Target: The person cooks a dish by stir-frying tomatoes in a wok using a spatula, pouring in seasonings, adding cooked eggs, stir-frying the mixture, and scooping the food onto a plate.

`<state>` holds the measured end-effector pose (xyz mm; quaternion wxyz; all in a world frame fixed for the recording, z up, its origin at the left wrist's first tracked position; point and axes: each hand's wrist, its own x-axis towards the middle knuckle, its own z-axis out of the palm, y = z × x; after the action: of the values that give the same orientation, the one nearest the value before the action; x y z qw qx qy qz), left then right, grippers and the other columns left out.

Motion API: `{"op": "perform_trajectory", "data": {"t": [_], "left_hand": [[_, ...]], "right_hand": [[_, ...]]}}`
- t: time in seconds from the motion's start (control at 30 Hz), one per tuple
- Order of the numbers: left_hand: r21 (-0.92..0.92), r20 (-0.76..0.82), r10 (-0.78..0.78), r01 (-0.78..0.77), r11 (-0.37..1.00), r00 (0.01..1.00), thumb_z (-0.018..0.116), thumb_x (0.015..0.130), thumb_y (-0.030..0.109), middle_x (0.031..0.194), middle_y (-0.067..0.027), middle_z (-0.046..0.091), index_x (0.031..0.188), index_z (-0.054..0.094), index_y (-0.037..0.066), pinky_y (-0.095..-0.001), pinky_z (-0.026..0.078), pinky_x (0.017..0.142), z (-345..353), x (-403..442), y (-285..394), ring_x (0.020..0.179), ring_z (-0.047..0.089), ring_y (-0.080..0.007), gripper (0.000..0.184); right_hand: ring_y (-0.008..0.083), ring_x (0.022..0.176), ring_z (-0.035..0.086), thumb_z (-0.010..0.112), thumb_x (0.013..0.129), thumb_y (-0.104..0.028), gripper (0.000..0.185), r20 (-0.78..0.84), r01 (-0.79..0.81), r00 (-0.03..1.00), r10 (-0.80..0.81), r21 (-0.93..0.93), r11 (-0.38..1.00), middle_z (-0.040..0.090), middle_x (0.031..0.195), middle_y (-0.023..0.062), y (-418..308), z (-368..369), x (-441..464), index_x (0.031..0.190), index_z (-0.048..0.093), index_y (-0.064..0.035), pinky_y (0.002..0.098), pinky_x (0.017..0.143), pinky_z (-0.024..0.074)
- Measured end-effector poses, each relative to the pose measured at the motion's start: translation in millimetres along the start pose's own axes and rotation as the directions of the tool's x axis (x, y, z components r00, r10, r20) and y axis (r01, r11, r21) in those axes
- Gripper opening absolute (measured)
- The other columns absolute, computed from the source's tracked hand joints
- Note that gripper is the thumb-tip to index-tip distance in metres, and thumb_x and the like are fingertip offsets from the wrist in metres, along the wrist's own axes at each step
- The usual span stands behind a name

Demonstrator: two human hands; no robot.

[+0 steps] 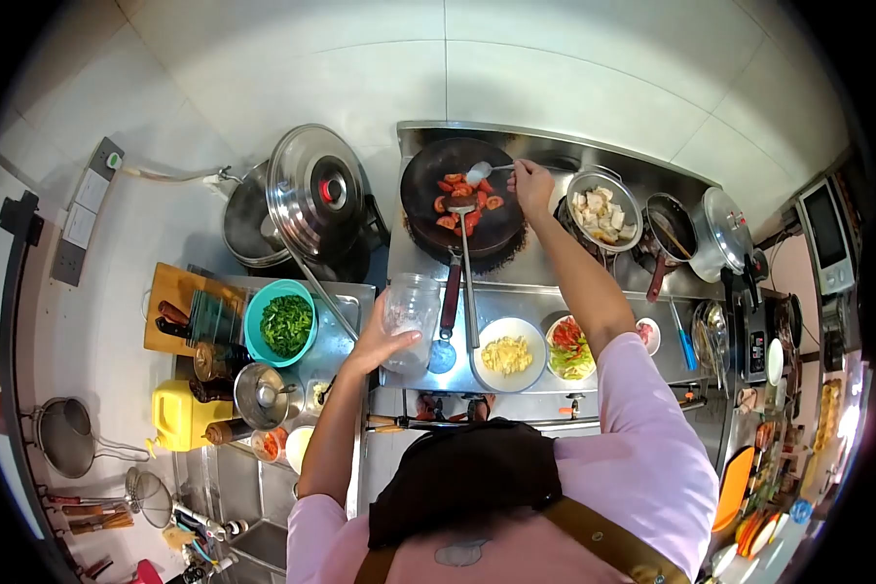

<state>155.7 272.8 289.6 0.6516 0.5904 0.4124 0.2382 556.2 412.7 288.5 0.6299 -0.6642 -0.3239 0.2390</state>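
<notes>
My left hand point(384, 336) is wrapped round a clear jar point(412, 310) with some white contents, held over the counter edge. My right hand point(530, 188) grips the handle of a small spoon point(479, 173) above a dark wok point(423, 188). White stuff shows in the spoon's bowl. Cut tomatoes point(469, 202) lie in the wok. A long-handled spatula point(468, 277) rests with its head among the tomatoes and its handle over the counter, beside the wok's handle point(451, 302).
A steel pot point(248, 234) and large lid point(311, 190) stand left of the wok. A teal bowl of greens point(280, 323), a bowl of egg point(509, 354) and a bowl of sliced peppers point(570, 348) line the counter. Right of the wok are a bowl of white pieces point(603, 210) and a small pan point(672, 226).
</notes>
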Motion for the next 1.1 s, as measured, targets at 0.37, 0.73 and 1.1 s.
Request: {"op": "perform_trajectory", "data": {"t": [0.37, 0.73, 1.1], "left_hand": [[0.036, -0.113, 0.055, -0.051, 0.998, 0.992, 0.088, 0.068, 0.024, 0.140, -0.0230, 0.045, 0.155, 0.015, 0.011, -0.0416, 0.037, 0.109, -4.0, 16.0, -3.4, 0.131, 0.045, -0.0324, 0.114], [0.265, -0.083, 0.337, -0.305, 0.915, 0.938, 0.090, 0.066, 0.022, 0.144, -0.0217, 0.041, 0.155, 0.014, 0.011, -0.0427, 0.035, 0.110, 16.1, -15.2, 5.6, 0.133, 0.043, -0.0322, 0.117], [-0.059, -0.404, 0.035, -0.064, 0.996, 0.914, 0.090, 0.055, 0.004, 0.141, -0.0163, 0.043, 0.154, 0.010, 0.008, -0.0431, 0.040, 0.108, -0.4, -170.4, -68.5, 0.130, 0.046, -0.0296, 0.127]], "right_hand": [[0.0182, 0.057, 0.062, 0.062, 0.088, -0.011, 0.019, 0.110, -0.267, 0.963, 0.244, 0.489, 0.830, 0.064, 0.072, 0.0097, -4.3, -42.4, -11.1, 0.095, 0.067, 0.0051, 0.0300, 0.052, 0.0556], [0.0079, 0.050, 0.056, 0.062, 0.093, -0.015, 0.019, 0.795, -0.327, 0.549, 0.260, -0.082, 0.941, 0.063, 0.069, 0.0030, -107.6, -6.0, -199.2, 0.102, 0.068, 0.0008, 0.0214, 0.043, 0.0460], [0.0366, 0.115, 0.058, 0.066, 0.079, -0.021, 0.047, 0.758, 0.315, 0.482, 0.440, -0.618, 0.720, 0.056, 0.128, 0.0254, 102.1, 23.9, -370.0, 0.124, 0.060, -0.0077, 0.0488, 0.094, 0.0477]]}}
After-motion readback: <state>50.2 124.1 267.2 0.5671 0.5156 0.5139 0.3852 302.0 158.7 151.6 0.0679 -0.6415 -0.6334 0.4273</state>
